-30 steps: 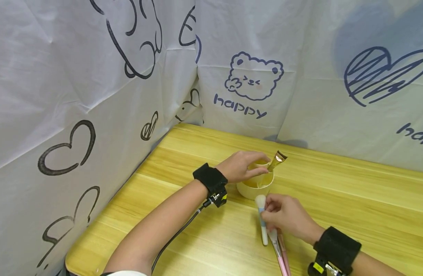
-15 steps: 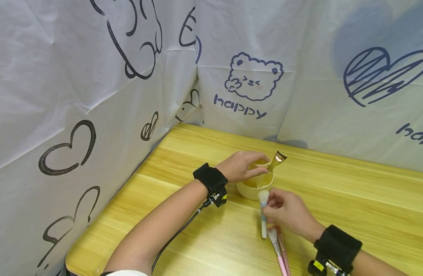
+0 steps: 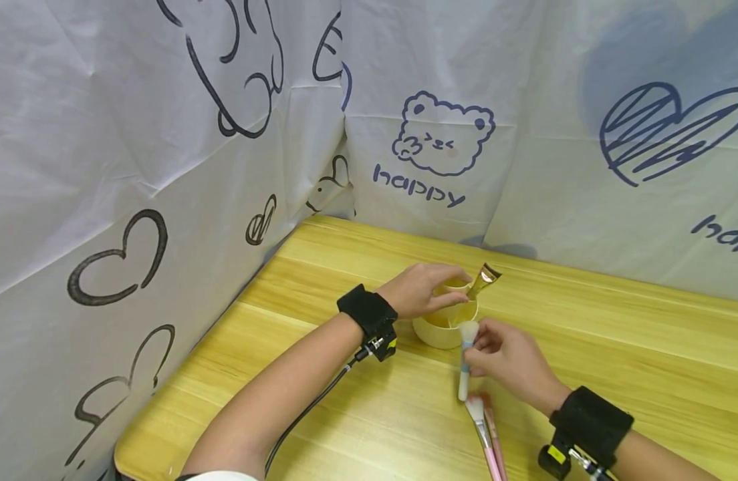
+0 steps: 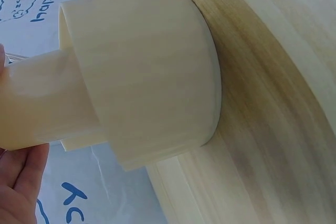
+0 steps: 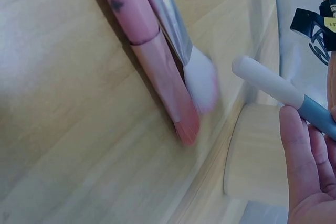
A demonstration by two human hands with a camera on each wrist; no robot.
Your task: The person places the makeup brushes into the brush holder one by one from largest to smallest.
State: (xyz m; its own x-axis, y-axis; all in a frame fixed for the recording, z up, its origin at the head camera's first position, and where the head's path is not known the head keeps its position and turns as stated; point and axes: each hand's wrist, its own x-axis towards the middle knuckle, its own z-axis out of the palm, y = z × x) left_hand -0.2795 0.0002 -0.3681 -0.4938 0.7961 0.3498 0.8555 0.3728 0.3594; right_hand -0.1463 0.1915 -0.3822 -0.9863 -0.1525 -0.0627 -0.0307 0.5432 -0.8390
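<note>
My left hand [image 3: 418,292] grips the upper tube of a cream brush holder [image 3: 436,334], thumb and fingers on opposite sides. In the left wrist view a narrow tube [image 4: 47,98] rises from the wider cup [image 4: 147,72]. A gold makeup brush [image 3: 484,276] stands tilted in the holder, bristles up. My right hand [image 3: 516,354] pinches a makeup brush [image 3: 464,382] with white bristles and a blue-and-white handle. Bristles point up, just in front of the holder's rim; the white handle end [image 5: 268,81] hangs above the table.
Two pink-handled makeup brushes, one white-tipped [image 3: 482,427] and one pink-tipped [image 3: 493,424], lie side by side on the wooden table [image 3: 646,347] near its front. White cloth [image 3: 441,220] with drawings hangs behind and at the left.
My right hand has moved up and slightly right with the blue-and-white brush, away from the pink brushes and closer to the holder. My left hand stays where it was.
</note>
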